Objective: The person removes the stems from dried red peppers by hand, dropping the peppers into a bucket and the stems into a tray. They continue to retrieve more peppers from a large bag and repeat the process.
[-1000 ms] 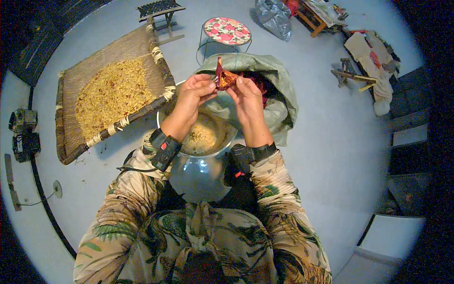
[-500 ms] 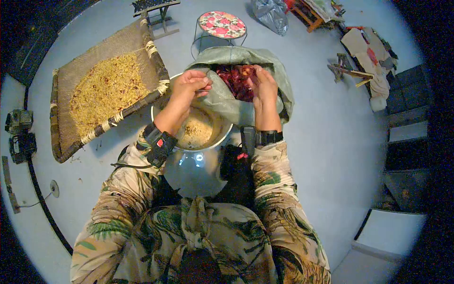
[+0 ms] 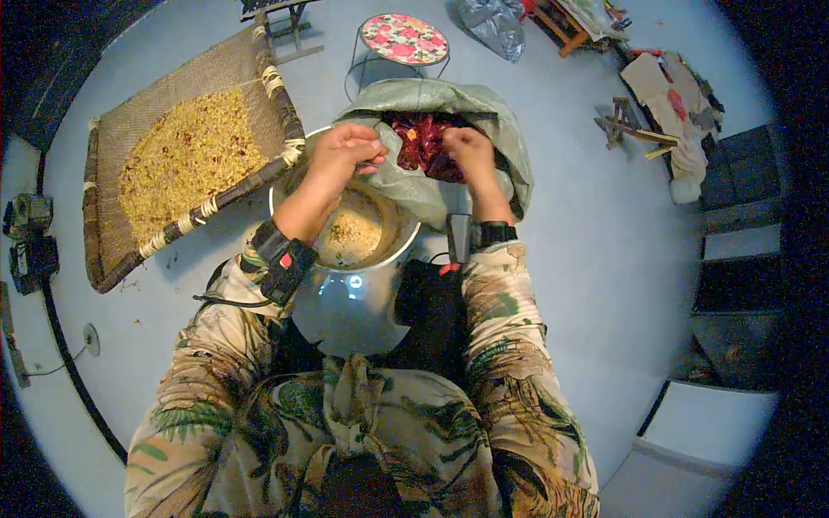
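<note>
A pale green woven sack [image 3: 423, 194] lies open in front of me, with dark red, shiny pieces that look like dried chilies [image 3: 420, 142] in its mouth. My left hand [image 3: 350, 151] is closed in a pinch at the sack's left edge; what its fingers hold is too small to make out. Over the right part of the chilies is my right hand [image 3: 472, 154], fingers curled together, their grip hidden from view. Beneath my left wrist stands a shiny metal pot [image 3: 354, 302] with pale, seed-like bits [image 3: 352, 231] inside, partly covered by the sack.
To the left, a woven tray [image 3: 108, 233] with a dark rim holds yellow grains [image 3: 190, 155]. A stool with a flowered top [image 3: 404, 39] stands behind the sack. Farther back are a grey plastic bag [image 3: 490, 28] and, at right, a cloth-draped wooden piece [image 3: 661, 95].
My right hand has shifted slightly left over the chilies, and its fingers have curled from a looser, more spread pose. The left hand keeps its pinch. The whole view has shifted slightly.
</note>
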Tool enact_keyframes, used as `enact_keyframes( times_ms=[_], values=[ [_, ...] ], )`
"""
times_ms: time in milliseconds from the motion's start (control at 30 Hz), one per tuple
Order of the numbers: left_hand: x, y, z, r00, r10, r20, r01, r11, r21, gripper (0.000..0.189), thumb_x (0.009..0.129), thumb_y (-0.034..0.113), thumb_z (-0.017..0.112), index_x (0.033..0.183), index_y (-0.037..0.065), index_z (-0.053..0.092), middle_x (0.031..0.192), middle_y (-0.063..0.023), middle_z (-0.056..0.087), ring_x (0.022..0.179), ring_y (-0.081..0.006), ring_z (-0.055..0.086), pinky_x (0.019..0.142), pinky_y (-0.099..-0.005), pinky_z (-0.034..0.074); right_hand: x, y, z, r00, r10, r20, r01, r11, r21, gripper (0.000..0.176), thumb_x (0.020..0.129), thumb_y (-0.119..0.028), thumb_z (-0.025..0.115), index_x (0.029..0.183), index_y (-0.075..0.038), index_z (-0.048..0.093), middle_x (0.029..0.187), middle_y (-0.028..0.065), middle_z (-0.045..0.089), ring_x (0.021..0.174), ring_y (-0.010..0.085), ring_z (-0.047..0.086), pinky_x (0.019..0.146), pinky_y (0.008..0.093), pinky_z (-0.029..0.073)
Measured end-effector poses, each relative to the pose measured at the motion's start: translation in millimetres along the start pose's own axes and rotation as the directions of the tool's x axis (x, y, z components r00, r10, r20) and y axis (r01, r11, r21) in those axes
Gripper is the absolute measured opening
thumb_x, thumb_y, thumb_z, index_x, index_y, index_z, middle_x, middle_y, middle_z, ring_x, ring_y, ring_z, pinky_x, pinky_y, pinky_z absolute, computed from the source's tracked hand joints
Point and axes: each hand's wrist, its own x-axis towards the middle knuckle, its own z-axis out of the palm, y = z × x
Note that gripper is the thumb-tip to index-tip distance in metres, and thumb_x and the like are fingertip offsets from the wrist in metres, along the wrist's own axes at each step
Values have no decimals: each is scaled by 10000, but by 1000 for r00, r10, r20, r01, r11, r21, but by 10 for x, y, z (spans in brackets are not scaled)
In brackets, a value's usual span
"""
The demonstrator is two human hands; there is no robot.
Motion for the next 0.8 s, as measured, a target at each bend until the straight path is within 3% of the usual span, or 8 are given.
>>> enact_keyframes(
  times_ms=[100,300,333,567,667,767,800],
  values=[
    [-1,-6,14,1000,-17,12,17,1000,18,187,826,104,599,989,36,536,870,-77,643,759,-136,610,665,-248,489,-147,-15,219,979,-144,146,182,938,-296,368,742,-253,691,1053,-67,626,969,133,656,864,261,633,799,369,489],
    [1,-38,91,998,-30,59,26,998,64,158,843,106,580,978,36,537,863,-75,645,744,-125,612,650,-234,488,-334,-387,491,971,-93,221,212,764,-610,550,693,-318,726,1159,-92,543,1057,175,591,977,345,574,813,437,479],
    [0,-48,98,997,-28,71,24,997,68,158,844,106,579,979,36,538,860,-75,646,741,-123,612,647,-232,488,-352,-478,500,964,1,264,178,738,-652,515,686,-307,711,1142,-119,563,1089,166,566,1013,317,557,829,412,462],
    [28,-91,75,996,-56,73,51,996,73,188,825,96,607,989,27,545,847,-80,646,722,-122,612,648,-232,491,-207,-148,682,987,-78,139,159,571,-805,614,701,-292,703,1245,-137,464,1079,166,539,1026,343,524,813,436,470],
    [13,-83,81,996,-61,60,56,995,77,195,822,97,610,989,21,545,847,-86,646,727,-125,612,652,-234,492,-97,-53,535,997,-60,56,81,605,-792,626,714,-269,694,1270,-147,434,1071,165,547,1015,350,531,813,443,470],
    [5,-54,87,996,-69,58,64,995,81,192,821,92,608,986,18,542,844,-87,645,734,-129,611,652,-234,491,3,106,274,989,-126,-73,23,634,-773,457,785,-188,591,1215,-84,475,1032,181,556,967,377,541,763,462,487],
    [0,-38,90,996,-68,64,63,995,83,191,821,89,607,985,18,542,842,-86,644,735,-129,610,653,-235,491,-1,130,173,985,-99,-143,-39,679,-733,474,771,-203,623,1211,-96,483,1030,183,559,973,379,542,767,467,483]
  ],
)
